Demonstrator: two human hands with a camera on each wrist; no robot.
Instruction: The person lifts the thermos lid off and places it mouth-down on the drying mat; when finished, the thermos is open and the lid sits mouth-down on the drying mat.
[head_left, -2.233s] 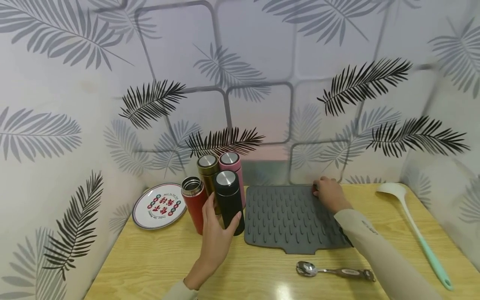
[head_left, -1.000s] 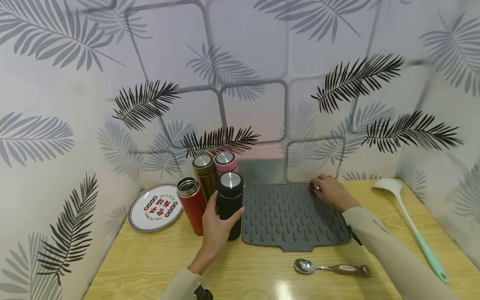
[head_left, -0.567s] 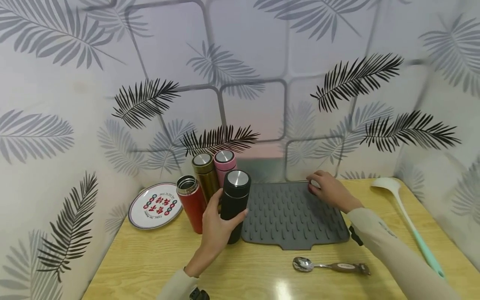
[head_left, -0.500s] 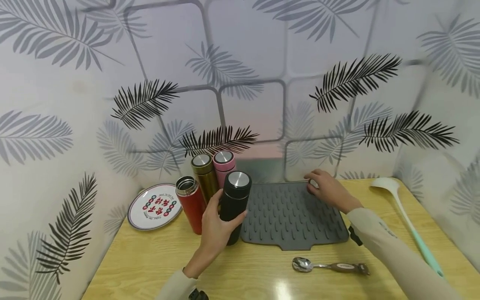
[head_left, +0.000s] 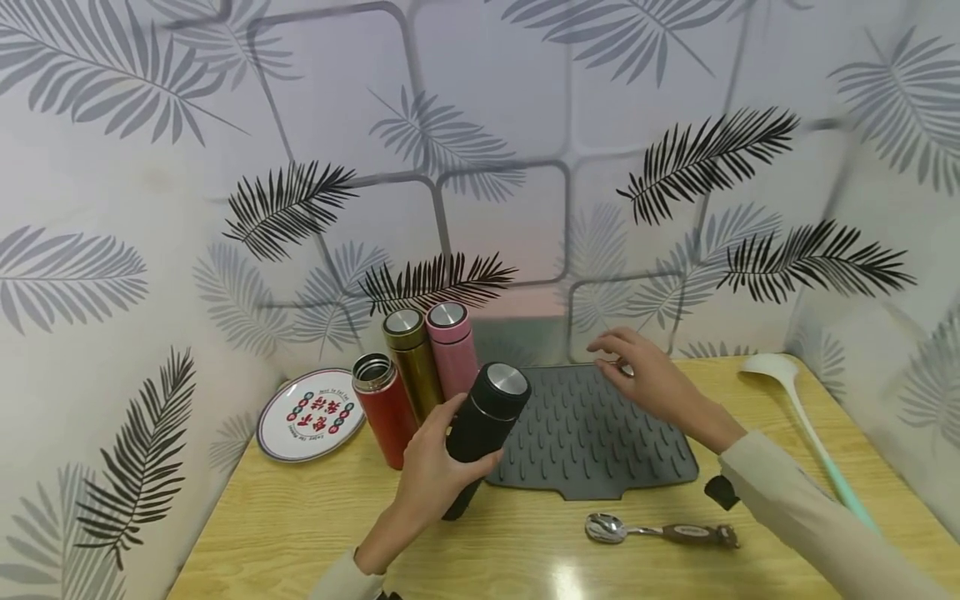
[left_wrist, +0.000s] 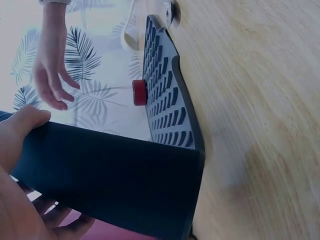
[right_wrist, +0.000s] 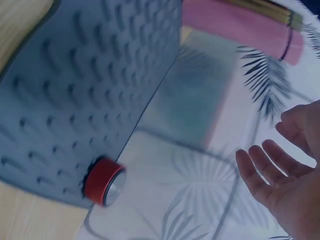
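Black bottle leans in the left hand, top tipped rightward; the fingers curl round its far side and the thumb presses the near one. I cannot tell whether its base touches the counter. Behind these fingers stand the gold bottle and the pink bottle; to their left are the uncapped red bottle and, farther, the plate. Right hand hovers over the mat, fingers bent and loosely spread, apart from the red lid on the mat beneath them. Nearer the person than those fingers lies the spoon; to their right, the ladle.
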